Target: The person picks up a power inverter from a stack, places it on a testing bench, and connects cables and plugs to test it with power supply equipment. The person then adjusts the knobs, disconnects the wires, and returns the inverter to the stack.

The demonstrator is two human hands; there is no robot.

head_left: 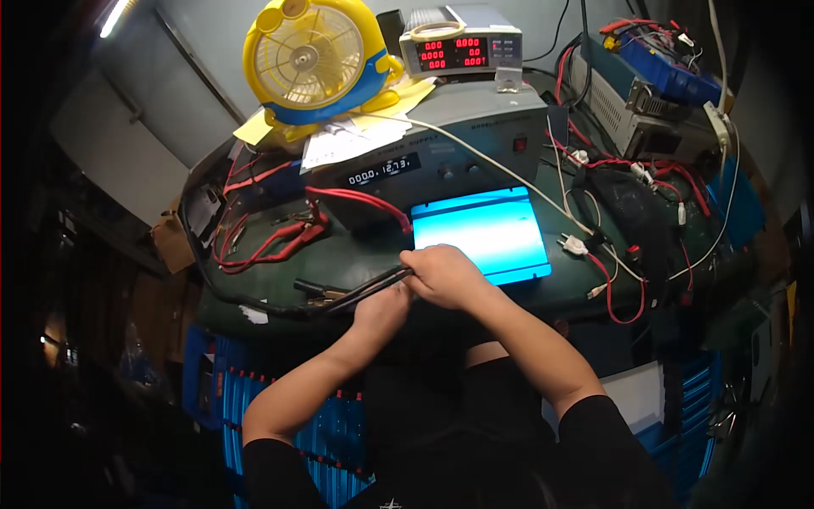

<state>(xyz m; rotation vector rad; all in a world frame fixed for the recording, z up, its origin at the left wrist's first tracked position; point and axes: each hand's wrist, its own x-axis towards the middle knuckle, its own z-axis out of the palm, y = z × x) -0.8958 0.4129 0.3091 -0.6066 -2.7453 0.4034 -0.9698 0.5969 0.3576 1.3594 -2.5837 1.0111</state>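
Black cables (365, 292) run into the right hand (445, 276), whose fingers are curled shut on them, knuckles up. The left hand (383, 310) is tucked under and beside it; its fingers are mostly hidden, so can't tell whether they grip or just steady.

Both hands are at the near left corner of the blue box (479, 237), which lies flat on the green surface (365, 259). Whether a cable end touches the box is hidden. Red leads (365, 200) reach the box's left side, farther back. Left of the hands, a black-handled clip (314, 287) lies beside the cables.

Step in hand, best guess: handling the cable ends at the box's left side. Next move likely calls for a firm hold with the right, the left steadying, and ends kept clear of the red leads.

Behind the box, the power supply (500, 114) is lit; a meter (506, 38) and yellow fan (305, 59) sit on top. Right of the box: white plug (575, 245), loose wires.
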